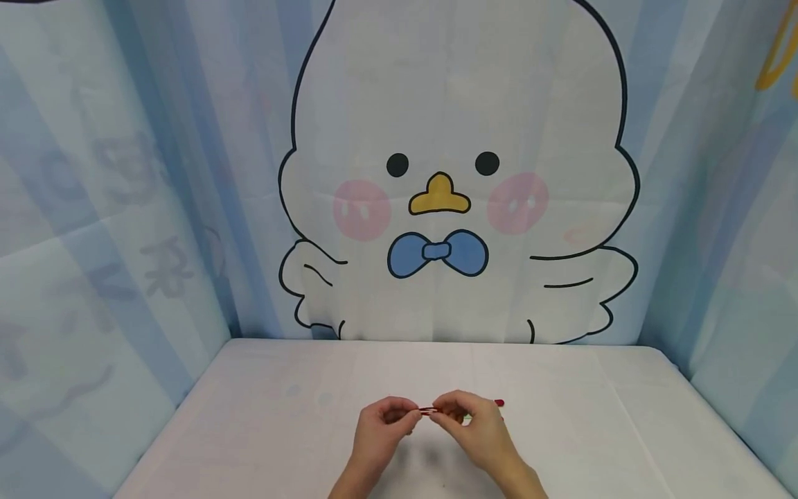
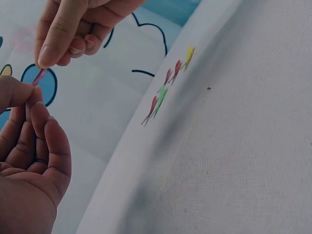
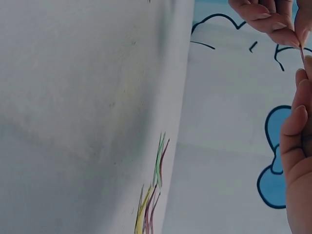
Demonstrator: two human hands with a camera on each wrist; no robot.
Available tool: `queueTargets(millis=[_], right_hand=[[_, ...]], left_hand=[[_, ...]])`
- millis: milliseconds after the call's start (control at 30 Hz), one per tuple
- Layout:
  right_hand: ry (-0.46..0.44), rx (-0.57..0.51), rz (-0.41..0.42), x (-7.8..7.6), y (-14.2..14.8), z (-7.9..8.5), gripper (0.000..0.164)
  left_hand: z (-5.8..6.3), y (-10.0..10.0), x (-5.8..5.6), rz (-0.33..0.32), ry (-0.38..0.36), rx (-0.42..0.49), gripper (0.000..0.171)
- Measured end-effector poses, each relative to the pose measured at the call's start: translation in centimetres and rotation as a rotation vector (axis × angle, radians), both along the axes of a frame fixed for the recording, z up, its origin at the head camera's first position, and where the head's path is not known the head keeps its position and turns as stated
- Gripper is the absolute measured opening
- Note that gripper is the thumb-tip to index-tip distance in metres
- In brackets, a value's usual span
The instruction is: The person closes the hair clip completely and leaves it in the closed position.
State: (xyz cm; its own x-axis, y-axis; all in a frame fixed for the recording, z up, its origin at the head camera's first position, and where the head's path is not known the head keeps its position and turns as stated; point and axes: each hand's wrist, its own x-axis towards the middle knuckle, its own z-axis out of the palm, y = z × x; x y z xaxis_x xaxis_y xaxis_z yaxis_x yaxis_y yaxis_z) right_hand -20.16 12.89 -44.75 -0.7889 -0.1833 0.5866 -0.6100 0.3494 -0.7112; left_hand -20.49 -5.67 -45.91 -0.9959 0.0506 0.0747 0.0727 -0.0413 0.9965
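Between my two hands, held up over the table, is a slim red snap hair clip (image 1: 427, 411). My left hand (image 1: 379, 431) pinches one end of it with thumb and forefinger. The other end sits in the pinch of my right hand (image 1: 479, 428). Fingertips cover much of the clip, and in the left wrist view only a short shiny red stretch (image 2: 40, 77) shows. Behind the hands, on the table, lie a green clip (image 2: 160, 97) with a red clip (image 2: 150, 108) beside it, then two more red clips (image 2: 177, 68) and a yellow clip (image 2: 189, 57).
A white cloth covers the table (image 1: 280, 443). Printed curtains (image 1: 449, 298) with a cartoon bird stand at its back edge and along both sides. A tiny dark speck (image 2: 209, 88) lies on the cloth.
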Motion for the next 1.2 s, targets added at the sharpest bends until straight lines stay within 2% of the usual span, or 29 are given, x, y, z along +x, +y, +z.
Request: queueTargets(millis=[233, 467, 767, 1033, 1200], right_hand=[[0.092, 0.061, 0.066, -0.2, 0.5, -0.2, 0.019], [0.173, 0.12, 0.051, -0.3, 0.7, -0.3, 0.024], [0.185, 0.103, 0.043, -0.5, 0.8, -0.5, 0.025], [0.21, 0.051, -0.013, -0.9, 1.5, -0.4, 0.027], [0.15, 0.051, -0.055, -1.4, 2.3, -0.1, 0.026]], left_hand=[[0.2, 0.0, 0.1, -0.023, -0.027, 0.009, 0.026], [0.0, -0.1, 0.0, -0.052, 0.0, -0.009, 0.022], [-0.1, -0.5, -0.1, -0.114, 0.043, -0.048, 0.026], [-0.3, -0.8, -0.2, -0.109, 0.072, -0.052, 0.028], [0.0, -0.9, -0.2, -0.101, 0.059, -0.059, 0.029]])
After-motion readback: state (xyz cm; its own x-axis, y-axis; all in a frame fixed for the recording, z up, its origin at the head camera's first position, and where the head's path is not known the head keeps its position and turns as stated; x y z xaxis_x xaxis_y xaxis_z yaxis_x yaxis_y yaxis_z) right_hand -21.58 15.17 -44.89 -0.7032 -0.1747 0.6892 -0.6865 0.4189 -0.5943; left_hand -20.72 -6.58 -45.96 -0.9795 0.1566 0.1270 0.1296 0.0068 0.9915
